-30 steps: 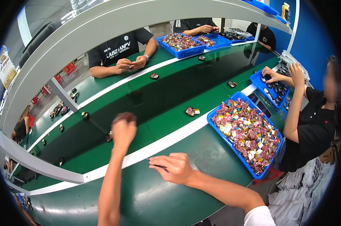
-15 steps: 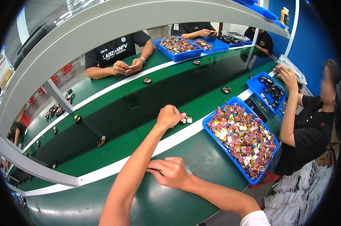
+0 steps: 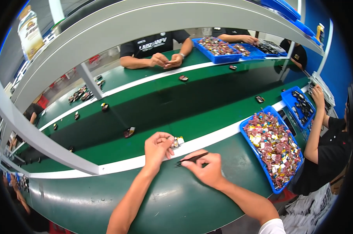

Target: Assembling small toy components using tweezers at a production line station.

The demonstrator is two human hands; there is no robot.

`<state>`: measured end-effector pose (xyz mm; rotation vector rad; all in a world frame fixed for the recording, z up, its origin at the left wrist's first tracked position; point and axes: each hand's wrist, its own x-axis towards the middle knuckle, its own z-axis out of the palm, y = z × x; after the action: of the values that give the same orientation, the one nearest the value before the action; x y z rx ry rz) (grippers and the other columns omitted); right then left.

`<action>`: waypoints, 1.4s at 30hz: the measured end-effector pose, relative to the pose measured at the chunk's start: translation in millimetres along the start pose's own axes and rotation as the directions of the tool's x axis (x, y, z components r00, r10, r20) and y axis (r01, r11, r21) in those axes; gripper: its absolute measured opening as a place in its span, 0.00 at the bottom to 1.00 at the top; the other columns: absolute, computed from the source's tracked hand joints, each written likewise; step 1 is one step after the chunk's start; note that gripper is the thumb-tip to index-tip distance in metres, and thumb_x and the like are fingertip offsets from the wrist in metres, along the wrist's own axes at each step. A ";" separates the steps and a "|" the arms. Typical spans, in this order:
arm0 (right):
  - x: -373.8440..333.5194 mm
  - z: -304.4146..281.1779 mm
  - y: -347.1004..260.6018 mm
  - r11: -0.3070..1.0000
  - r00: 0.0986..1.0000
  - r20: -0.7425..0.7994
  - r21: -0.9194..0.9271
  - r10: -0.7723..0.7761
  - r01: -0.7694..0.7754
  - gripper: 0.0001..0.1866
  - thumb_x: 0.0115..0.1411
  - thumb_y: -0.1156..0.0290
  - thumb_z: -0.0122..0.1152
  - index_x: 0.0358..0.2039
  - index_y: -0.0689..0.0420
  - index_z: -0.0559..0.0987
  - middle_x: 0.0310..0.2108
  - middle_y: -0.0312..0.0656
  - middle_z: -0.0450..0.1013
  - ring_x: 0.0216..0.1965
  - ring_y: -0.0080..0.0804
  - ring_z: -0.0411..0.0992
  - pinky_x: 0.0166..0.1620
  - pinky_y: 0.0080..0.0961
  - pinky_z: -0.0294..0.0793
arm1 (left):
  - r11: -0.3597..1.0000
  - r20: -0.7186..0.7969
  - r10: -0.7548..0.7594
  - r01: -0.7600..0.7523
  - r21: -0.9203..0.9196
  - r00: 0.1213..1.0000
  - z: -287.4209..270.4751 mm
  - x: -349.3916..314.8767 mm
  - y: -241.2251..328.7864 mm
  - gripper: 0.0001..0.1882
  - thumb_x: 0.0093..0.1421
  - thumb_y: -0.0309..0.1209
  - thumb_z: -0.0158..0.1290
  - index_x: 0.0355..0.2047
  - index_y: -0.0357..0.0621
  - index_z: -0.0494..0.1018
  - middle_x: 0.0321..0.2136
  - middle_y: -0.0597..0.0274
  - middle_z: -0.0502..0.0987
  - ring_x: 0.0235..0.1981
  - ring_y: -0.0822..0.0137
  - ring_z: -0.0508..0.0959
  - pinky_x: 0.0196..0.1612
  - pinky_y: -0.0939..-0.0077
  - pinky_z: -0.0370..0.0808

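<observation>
My left hand (image 3: 157, 147) is closed around a small shiny part (image 3: 178, 142) that sticks out past its fingers, just over the white stripe (image 3: 121, 165) at the edge of the green conveyor belt (image 3: 207, 117). My right hand (image 3: 206, 168) sits close beside it on the green bench (image 3: 172, 202) and pinches thin black tweezers (image 3: 190, 159), their tip pointing left toward my left hand. A blue tray (image 3: 262, 165) heaped with several small colourful parts lies to the right of my right hand.
Small parts (image 3: 129, 132) ride spaced along the belt. Across it a person in a black shirt (image 3: 157, 45) handles a part, with blue trays (image 3: 217, 48) beside. At right, another person (image 3: 324, 148) reaches into a blue tray (image 3: 299, 107). A grey shelf (image 3: 106, 46) arches overhead.
My left hand drew back from far out over the belt to the white stripe, now gripping a small part. My right hand lifted the tweezers toward it.
</observation>
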<state>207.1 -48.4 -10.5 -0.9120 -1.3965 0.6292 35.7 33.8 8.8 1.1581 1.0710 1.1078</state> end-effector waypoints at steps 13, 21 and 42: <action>3.9 -3.4 -6.8 0.970 0.966 -0.094 0.053 0.242 -0.238 0.06 0.56 0.82 0.70 0.34 0.64 0.81 0.23 0.31 0.76 0.17 0.06 0.60 0.21 0.10 0.54 | 0.981 0.003 0.191 -0.191 0.047 0.982 -1.8 -38.1 -25.5 0.04 0.60 0.20 0.59 0.34 0.32 0.76 0.21 0.67 0.75 0.16 0.82 0.72 0.18 0.86 0.67; 3.7 -11.7 3.1 0.955 0.954 -0.075 -0.032 0.292 -0.295 0.06 0.56 0.81 0.71 0.34 0.64 0.82 0.24 0.31 0.77 0.17 0.06 0.57 0.19 0.10 0.52 | 0.966 0.014 0.243 -0.243 0.092 0.970 9.0 -34.4 -28.1 0.04 0.60 0.20 0.60 0.34 0.33 0.76 0.18 0.68 0.75 0.15 0.83 0.71 0.18 0.87 0.64; 10.2 -23.5 3.5 0.862 0.882 0.009 0.206 0.472 -0.463 0.07 0.58 0.83 0.68 0.36 0.69 0.79 0.32 0.45 0.80 0.33 0.23 0.80 0.34 0.15 0.78 | 0.908 0.120 0.335 -0.354 0.222 0.934 21.4 -37.5 -28.1 0.08 0.61 0.20 0.60 0.39 0.30 0.75 0.24 0.59 0.79 0.19 0.74 0.80 0.19 0.85 0.72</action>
<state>231.7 -42.0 -6.5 -1.1004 -1.0474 1.0947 54.1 -8.0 -15.0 1.6204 0.9791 1.2137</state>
